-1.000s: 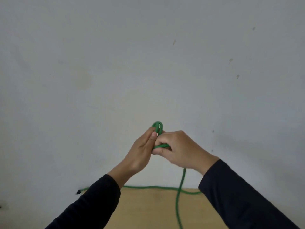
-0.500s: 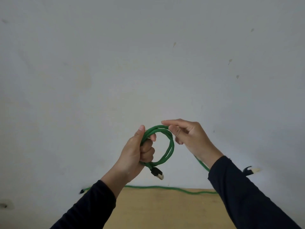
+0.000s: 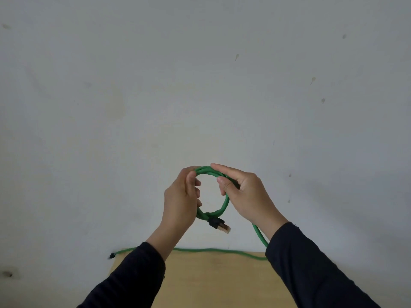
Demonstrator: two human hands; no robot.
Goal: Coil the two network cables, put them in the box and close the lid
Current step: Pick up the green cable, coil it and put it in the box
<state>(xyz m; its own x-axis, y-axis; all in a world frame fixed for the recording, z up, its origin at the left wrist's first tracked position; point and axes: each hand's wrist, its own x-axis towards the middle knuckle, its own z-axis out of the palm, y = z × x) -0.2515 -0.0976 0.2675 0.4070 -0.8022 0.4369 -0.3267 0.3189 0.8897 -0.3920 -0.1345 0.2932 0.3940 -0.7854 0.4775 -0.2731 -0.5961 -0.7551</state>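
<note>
A green network cable is wound into a small round coil held up in front of the wall. My left hand grips the coil's left side, fingers curled round the strands. My right hand pinches the cable at the coil's top right, thumb below and fingers over it. A black plug with a clear tip sticks out below the coil. The loose tail drops behind my right sleeve. More green cable lies along the far edge of the wooden table, ending in a dark plug past its left corner. No box is in view.
A plain grey-white wall with a few small marks fills most of the view behind the table. My dark sleeves cover the table's left and right parts.
My right hand has brought another turn of cable over to the top of the coil and closed in toward the left hand. The coil now looks rounder and thicker.
</note>
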